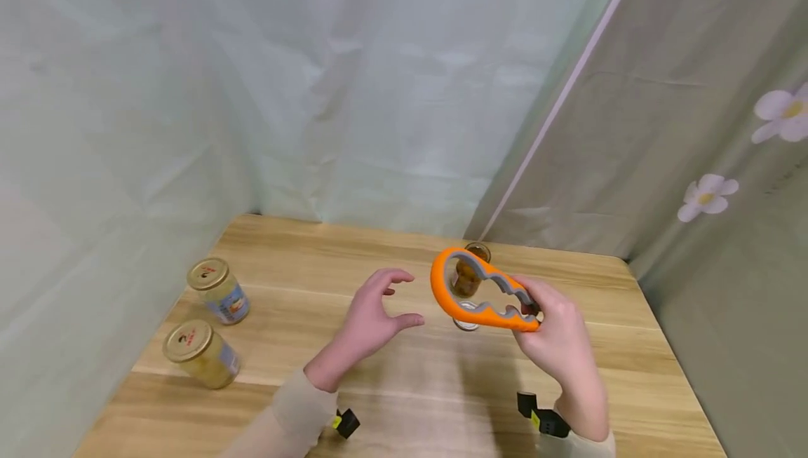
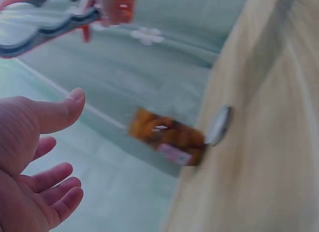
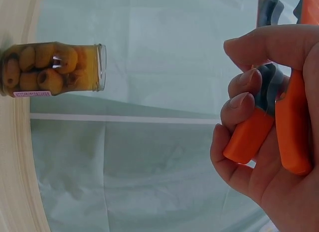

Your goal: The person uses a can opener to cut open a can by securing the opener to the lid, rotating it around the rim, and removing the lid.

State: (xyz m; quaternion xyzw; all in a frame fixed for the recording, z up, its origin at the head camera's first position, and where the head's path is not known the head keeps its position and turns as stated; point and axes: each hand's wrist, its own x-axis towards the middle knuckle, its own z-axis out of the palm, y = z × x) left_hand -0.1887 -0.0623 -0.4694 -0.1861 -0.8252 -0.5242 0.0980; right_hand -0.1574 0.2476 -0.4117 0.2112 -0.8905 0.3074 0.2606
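My right hand [image 1: 557,328] grips the handle ends of an orange jar opener [image 1: 440,288] with grey toothed inner edges, holding it above the table. In the right wrist view the fingers curl round both orange handles [image 3: 294,127]. My left hand [image 1: 367,312] is raised to the left of the opener's loop, thumb and fingers apart, with nothing in it. Behind the opener stands a lidless glass jar [image 3: 47,70] of brown, olive-like fruit in liquid, partly hidden in the head view. A round metal lid [image 2: 219,125] lies on the table in front of that jar.
Two jars with gold lids, one farther back [image 1: 219,291] and one nearer [image 1: 200,353], stand at the left of the wooden table [image 1: 290,247]. Pale curtains [image 1: 379,93] hang close behind and beside the table. Each wrist carries a black strap device [image 1: 544,417].
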